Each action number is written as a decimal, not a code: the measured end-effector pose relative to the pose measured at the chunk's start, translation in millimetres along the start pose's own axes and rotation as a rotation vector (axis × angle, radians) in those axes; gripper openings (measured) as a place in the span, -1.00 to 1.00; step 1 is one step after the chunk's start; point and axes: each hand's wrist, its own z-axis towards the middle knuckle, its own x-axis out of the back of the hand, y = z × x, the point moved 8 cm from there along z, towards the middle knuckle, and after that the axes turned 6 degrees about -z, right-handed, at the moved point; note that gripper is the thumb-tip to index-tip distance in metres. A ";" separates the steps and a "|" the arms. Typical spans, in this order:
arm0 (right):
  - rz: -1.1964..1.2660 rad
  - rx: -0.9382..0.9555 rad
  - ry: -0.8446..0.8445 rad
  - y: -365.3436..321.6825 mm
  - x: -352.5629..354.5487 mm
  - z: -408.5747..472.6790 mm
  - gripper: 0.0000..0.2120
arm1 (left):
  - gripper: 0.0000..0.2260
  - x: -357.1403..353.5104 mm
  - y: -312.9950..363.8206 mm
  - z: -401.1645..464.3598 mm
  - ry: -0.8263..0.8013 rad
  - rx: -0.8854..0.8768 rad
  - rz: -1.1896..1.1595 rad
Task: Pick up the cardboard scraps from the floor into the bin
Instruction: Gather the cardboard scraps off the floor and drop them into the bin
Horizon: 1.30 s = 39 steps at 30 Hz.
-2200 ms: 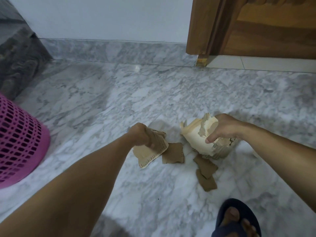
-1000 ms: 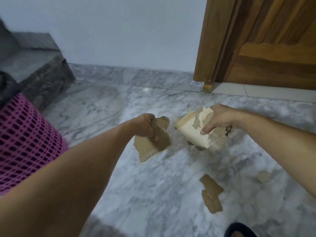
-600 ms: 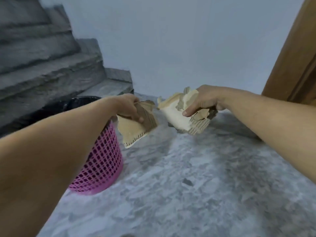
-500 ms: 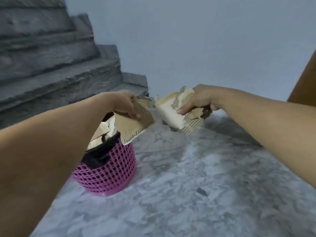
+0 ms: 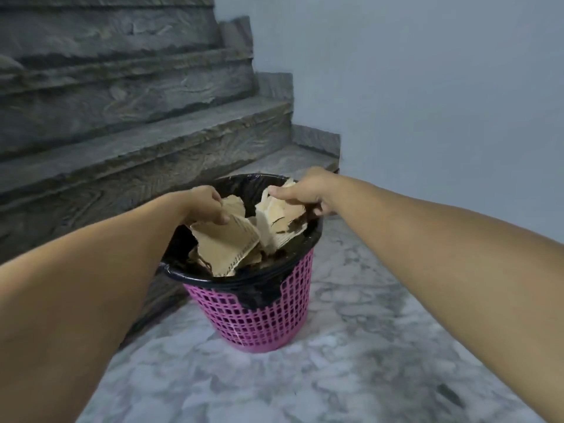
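A pink mesh bin (image 5: 259, 319) with a black liner stands on the marble floor at the foot of the stairs. My left hand (image 5: 204, 206) hovers over the bin's mouth, gripping a brown cardboard scrap (image 5: 227, 247) that hangs down inside the rim. My right hand (image 5: 305, 190) is over the far right side of the bin, holding a bundle of pale cardboard scraps (image 5: 279, 221) that dips into the opening. More scraps lie inside the bin below them, partly hidden.
Dark grey stone stairs (image 5: 122, 117) rise at the left, right behind the bin. A pale wall (image 5: 442, 87) closes the back right. Grey-white marble floor (image 5: 351, 361) spreads in front and to the right.
My view swung left from the door to the stairs. Both hands carried their scraps from the floor up and over the bin, and now hold them inside its mouth.
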 end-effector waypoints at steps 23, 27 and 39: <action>-0.382 -0.124 0.477 120.3 137.0 -74.2 -0.62 | -0.73 -51.0 68.9 -20.4 0.333 -0.112 0.232; -0.445 -0.187 0.514 163.5 196.1 -117.8 -0.63 | -0.71 -95.5 145.7 -37.7 0.255 -0.250 0.182; -0.349 -0.417 0.773 291.0 328.0 -251.6 -0.58 | -0.80 -219.2 317.3 -104.7 0.125 -0.541 0.079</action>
